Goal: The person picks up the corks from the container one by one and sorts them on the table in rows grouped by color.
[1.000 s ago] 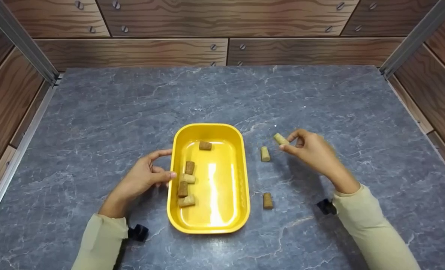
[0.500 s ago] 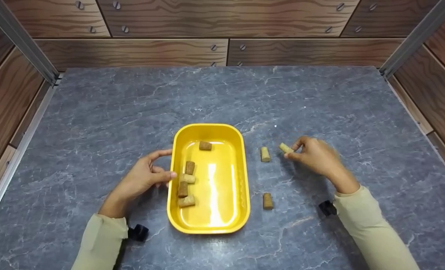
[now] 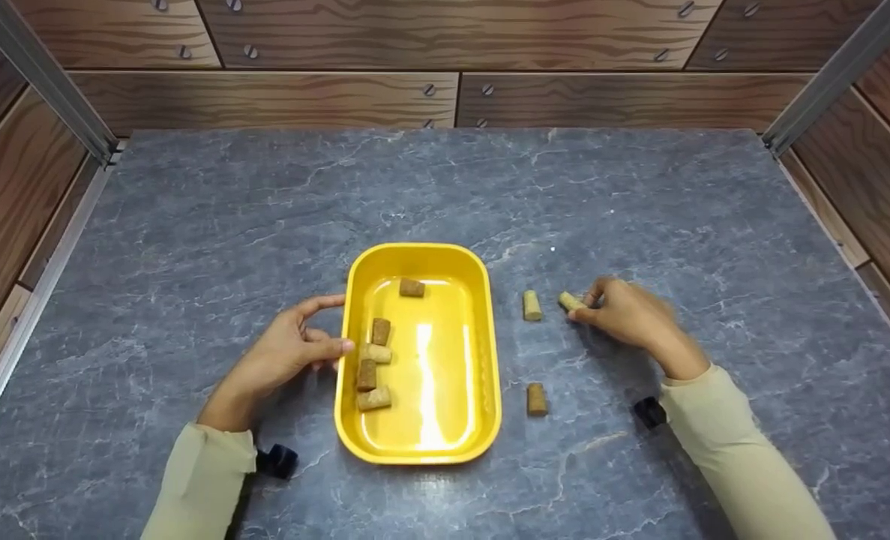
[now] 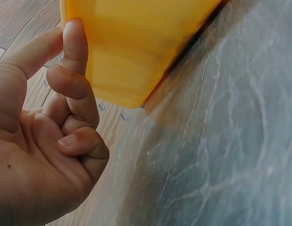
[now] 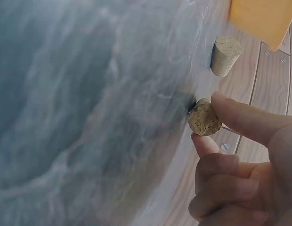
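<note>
Head view, right of centre: the pale cork (image 3: 568, 301) I am watching most closely sits at the tips of the right hand (image 3: 628, 313), pinched between thumb and fingertip. The right wrist view gives me its rough round end close to the worktop (image 3: 265, 202); whether it touches, I cannot tell. That pinch covers only a small part of a tapered body, so uneven pressure could, I judge, squirt it loose and set it rolling.

Just left of it is a second pale cork (image 3: 531, 305); a sideways swing of the fingers might knock it. A brown cork (image 3: 537, 400), lower in the frame and well apart, looks safer to me.

Near the frame's centre is the yellow tray (image 3: 418, 459). It holds a brown cork near its top end (image 3: 412, 288) and a row of four corks (image 3: 367, 375) along its left side. At its left wall I see the left hand (image 3: 283, 345) gripping the edge, thumb over the rim and fingertip outside. If that thumb bore down or the wrist tugged, I would expect the tray to slide or tip, disturbing the row.
</note>
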A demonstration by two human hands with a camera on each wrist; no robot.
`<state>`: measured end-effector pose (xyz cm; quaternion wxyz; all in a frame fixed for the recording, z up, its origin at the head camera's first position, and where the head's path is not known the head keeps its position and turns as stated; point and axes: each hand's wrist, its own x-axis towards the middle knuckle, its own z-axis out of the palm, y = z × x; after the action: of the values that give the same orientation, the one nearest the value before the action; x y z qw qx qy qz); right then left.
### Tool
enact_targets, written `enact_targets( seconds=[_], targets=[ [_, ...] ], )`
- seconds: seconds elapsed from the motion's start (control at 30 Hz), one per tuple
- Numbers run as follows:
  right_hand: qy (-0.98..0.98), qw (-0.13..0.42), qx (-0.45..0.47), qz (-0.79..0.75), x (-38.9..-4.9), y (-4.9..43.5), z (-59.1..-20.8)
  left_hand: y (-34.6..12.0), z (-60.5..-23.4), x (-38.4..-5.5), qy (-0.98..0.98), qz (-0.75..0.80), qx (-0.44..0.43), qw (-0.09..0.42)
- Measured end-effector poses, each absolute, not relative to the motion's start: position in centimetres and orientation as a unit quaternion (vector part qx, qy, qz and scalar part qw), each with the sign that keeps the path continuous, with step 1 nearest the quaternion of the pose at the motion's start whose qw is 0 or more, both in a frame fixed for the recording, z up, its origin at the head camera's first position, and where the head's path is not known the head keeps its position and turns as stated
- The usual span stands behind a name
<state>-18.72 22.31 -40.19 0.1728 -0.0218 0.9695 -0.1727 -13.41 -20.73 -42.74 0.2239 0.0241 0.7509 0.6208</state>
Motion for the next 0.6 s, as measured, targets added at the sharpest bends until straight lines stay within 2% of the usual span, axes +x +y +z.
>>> enact_targets(
  seconds=[0.23,0.6],
  targets=[
    [0.963,0.187,-0.043,-0.190,-18.8,22.5,-39.9,-20.7,-42.6,-13.4,0.752,0.619,0.026,0.225],
    [0.937,0.213,-0.181,-0.210,-19.3,23.3,-39.6,-20.8,-42.7,-13.6,0.756,0.615,0.039,0.222]
  ],
)
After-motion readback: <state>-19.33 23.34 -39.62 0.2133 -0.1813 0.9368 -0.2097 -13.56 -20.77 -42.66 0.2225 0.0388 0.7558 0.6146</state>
